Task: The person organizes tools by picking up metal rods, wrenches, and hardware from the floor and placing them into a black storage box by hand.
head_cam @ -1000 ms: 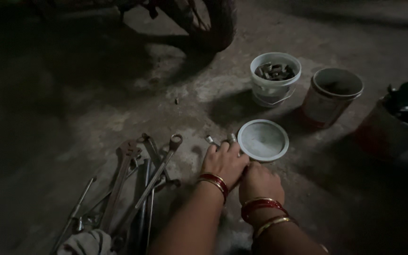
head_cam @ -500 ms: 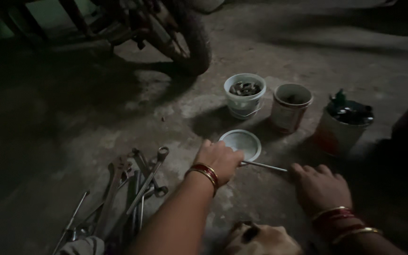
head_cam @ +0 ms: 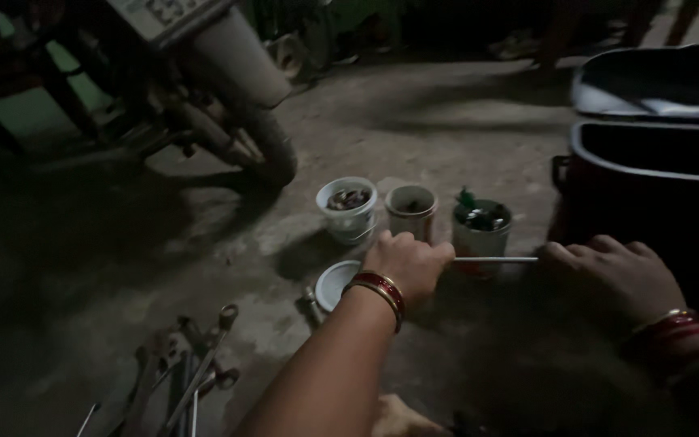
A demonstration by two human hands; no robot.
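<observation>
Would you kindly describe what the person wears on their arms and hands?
Both forearms are bare, with no sleeves or gloves. The left hand has red and gold bangles at the wrist; the right hand wears a similar red and gold stack.

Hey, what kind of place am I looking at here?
Likely a motorcycle repair spot: a motorcycle wheel on a bare concrete floor, loose wrenches, and small tubs of parts.

Rod point(head_cam: 495, 260) ends vanish inside both fists, wrenches point(head_cam: 192, 376) cut off at bottom edge, tin contents point(head_cam: 348, 198) too dark & small to tell tbh.
</observation>
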